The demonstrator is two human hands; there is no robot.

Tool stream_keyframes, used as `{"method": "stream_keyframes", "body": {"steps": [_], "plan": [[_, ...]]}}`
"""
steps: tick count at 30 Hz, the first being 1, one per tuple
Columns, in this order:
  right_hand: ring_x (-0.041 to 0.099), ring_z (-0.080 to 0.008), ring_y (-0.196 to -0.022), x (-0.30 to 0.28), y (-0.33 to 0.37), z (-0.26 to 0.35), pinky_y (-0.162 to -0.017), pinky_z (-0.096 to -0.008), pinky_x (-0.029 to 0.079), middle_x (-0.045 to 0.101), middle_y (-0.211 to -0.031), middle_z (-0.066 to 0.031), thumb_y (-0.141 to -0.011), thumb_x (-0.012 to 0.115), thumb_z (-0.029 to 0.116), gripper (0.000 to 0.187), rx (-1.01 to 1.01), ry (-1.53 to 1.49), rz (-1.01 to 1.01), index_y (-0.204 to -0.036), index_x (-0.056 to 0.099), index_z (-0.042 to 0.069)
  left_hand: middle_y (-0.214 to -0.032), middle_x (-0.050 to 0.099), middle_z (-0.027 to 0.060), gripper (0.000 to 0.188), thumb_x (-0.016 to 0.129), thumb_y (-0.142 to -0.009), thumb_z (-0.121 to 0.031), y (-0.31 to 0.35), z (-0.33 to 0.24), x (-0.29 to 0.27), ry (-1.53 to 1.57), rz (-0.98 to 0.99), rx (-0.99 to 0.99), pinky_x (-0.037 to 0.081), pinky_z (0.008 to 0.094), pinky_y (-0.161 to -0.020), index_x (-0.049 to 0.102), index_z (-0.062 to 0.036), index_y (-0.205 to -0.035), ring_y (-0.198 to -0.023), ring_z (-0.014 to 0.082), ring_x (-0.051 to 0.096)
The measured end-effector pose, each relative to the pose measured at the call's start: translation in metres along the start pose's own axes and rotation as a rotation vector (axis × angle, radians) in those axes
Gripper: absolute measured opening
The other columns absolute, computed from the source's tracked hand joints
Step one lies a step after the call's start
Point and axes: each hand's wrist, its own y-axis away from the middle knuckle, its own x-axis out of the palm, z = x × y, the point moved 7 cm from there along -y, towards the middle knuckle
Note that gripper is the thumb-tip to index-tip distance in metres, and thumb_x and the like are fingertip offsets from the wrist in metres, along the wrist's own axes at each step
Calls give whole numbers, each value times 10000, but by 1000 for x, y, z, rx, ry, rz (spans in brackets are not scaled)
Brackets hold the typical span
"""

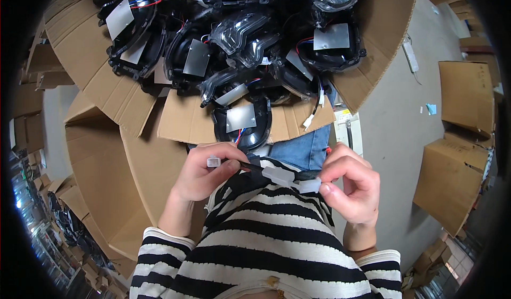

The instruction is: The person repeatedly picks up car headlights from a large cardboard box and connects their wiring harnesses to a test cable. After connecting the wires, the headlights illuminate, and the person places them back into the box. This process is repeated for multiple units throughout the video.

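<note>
Plugs are in both hands, just in front of the striped shirt [266,219]. The left hand [205,172] pinches black wires [250,166] between thumb and forefinger, with a small white plug [213,162] poking out on its outer side. The right hand [351,184] grips a white end plug [310,186] by its edge, between thumb and fingertips. A larger white connector [278,176] sits between the hands, close beside that end plug.

Uneven pulling could strain the wires where they enter the plastic, and a thin fingertip grip could let the end plug slip or twist. If the connector pieces met crooked, forcing them might bend something inside. A silver-backed lamp [241,119] lies on the cardboard flap [186,119] near its edge, so a tug on its red and blue wires [239,135] might drag it off. Another loose plug [308,121] on the flap could snag too.

Fingers cover parts of the wires, so where they lead cannot be followed, nor whether they belong to that lamp. Whether the connector and end plug are joined or merely touching is hard to make out. The lamp pile [247,38] is cut off at the top edge.
</note>
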Motion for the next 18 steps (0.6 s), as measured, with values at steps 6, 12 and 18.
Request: {"method": "stream_keyframes", "body": {"steps": [6, 12, 18], "plan": [[467, -189, -607, -1, -5, 6, -565, -292, 356, 509, -671, -50, -620, 622, 1, 113, -49, 118, 45, -717, 567, 18, -646, 561, 69, 98, 484, -801, -23, 0, 13, -4, 67, 144, -81, 410, 235, -536, 549, 28, -747, -597, 129, 547], [464, -196, -604, 5, -11, 13, -554, -291, 363, 496, -679, -52, -617, 618, -12, 121, -128, 177, 116, -720, 569, 28, -603, 523, 66, 136, 469, -807, -15, -3, 15, 0, 116, 210, -97, 399, 243, -492, 514, 35, -689, -550, 138, 539], [459, -227, -598, 7, -11, 13, -534, -299, 372, 477, -666, -67, -612, 616, -16, 120, -131, 269, 138, -698, 542, 23, -584, 498, 57, 150, 462, -813, -15, -7, 12, 2, 95, 229, -144, 399, 244, -490, 499, 33, -675, -536, 131, 528]]}}
